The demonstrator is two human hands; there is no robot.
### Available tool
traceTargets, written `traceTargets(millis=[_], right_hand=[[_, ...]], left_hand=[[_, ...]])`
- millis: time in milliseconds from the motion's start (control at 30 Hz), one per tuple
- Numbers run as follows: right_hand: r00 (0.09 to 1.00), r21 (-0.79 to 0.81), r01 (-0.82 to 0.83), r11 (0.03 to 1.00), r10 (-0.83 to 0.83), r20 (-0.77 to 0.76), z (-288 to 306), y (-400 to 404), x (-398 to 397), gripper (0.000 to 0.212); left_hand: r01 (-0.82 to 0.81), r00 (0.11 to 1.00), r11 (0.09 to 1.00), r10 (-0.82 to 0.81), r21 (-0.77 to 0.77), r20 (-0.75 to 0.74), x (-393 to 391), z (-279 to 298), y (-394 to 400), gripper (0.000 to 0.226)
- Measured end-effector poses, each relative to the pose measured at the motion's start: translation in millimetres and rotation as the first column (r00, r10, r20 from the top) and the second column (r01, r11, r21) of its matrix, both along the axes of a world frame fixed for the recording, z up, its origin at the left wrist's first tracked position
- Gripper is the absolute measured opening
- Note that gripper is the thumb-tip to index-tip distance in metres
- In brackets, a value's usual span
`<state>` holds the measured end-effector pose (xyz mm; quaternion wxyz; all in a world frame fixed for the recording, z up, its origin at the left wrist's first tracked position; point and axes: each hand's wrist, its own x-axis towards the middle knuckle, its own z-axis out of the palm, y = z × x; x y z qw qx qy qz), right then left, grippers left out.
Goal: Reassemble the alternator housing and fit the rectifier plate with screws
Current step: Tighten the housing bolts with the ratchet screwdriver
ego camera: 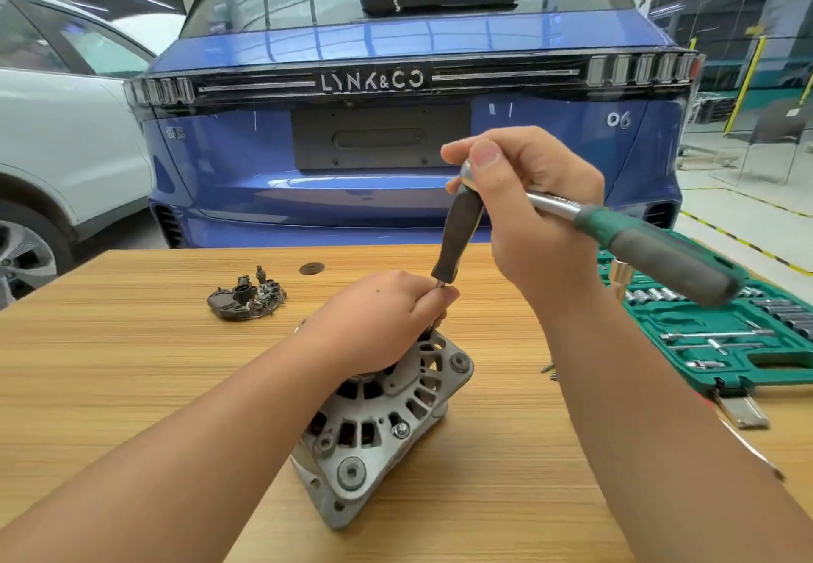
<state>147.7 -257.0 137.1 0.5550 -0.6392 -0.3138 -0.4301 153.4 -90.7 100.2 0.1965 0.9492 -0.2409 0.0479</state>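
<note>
Two hands (387,320) (528,210), ribbed cast-metal alternator housing (387,421)

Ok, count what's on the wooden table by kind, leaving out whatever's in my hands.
Alternator housing: 1
Rectifier plate: 1
Green socket set case: 1
Dark round disc: 1
Total: 4, not counting small loose bits by the case, too blurred to tally.

Wood table (132,386): alternator (378,426), rectifier plate (246,298), socket set (726,342).

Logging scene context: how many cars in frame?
2. The blue car stands straight ahead beyond the wooden table; the white car is at the left edge, partly cropped. Others may be out of view.
</note>
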Motion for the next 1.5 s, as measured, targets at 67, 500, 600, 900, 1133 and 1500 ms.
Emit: traceTargets(millis=[67,500,600,900,1133,1500], right_hand=[[0.946,0.180,-0.240,0.954,0.271,-0.176,-1,5,3,0.025],[0.771,0.210,-0.543,0.813,0.582,-0.260,-1,-5,9,0.014],[0.928,0.095,-0.348,0.933,0.357,-0.103,-6,3,9,0.017],[0.950,0.176,-0.269,0.947,0.291,-0.116,-3,1,9,0.018],[0.964,0.081,0.185,0.979,-0.197,0.178,-4,14,2,0.014],[0.650,0.548,-0.454,0.703,0.682,-0.335,4,15,0,0.045]], left_hand=[[-0.014,1.000,1.000,0.014,-0.013,0.013,1,0,-1,0.049],[-0.009,1.000,1.000,0.009,0.012,-0.026,0,3,-2,0.052],[-0.019,1.000,1.000,0.020,0.020,-0.023,-1,4,-4,0.053],[-0.015,1.000,1.000,0.015,0.002,-0.027,0,3,-3,0.053],[-0.010,1.000,1.000,0.011,0.024,-0.022,3,1,-4,0.053],[-0.013,1.000,1.000,0.013,0.012,0.004,4,2,-2,0.051]])
